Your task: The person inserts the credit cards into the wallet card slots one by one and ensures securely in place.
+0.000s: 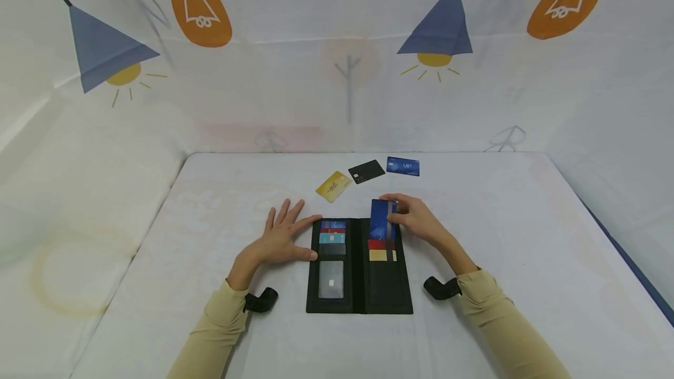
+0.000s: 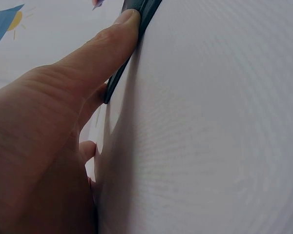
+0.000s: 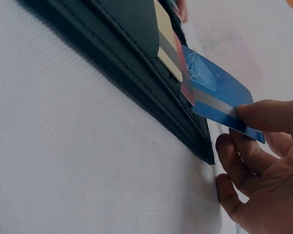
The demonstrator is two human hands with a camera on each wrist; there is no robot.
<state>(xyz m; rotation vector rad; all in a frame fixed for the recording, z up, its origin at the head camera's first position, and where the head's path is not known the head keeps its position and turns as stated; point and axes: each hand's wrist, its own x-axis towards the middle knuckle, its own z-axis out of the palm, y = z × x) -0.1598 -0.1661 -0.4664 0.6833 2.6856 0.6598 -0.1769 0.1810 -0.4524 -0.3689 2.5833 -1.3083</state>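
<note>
My left hand (image 1: 279,241) is kinda walling off the upper left edge of the wallet (image 1: 389,285), so good luck sliding in there. Far side's tight too: the blue card (image 1: 380,218) in my right hand (image 1: 418,221) pokes past the top edge, with the yellow card (image 1: 333,186) and black card (image 1: 366,172) just beyond. Plenty of room on the table (image 1: 532,221) right of my right arm, or below the wallet.

Left hand (image 1: 278,243) splayed, apparently palm-down, right hand (image 1: 421,222) pinching, forearms (image 1: 218,323) angled inward
</note>
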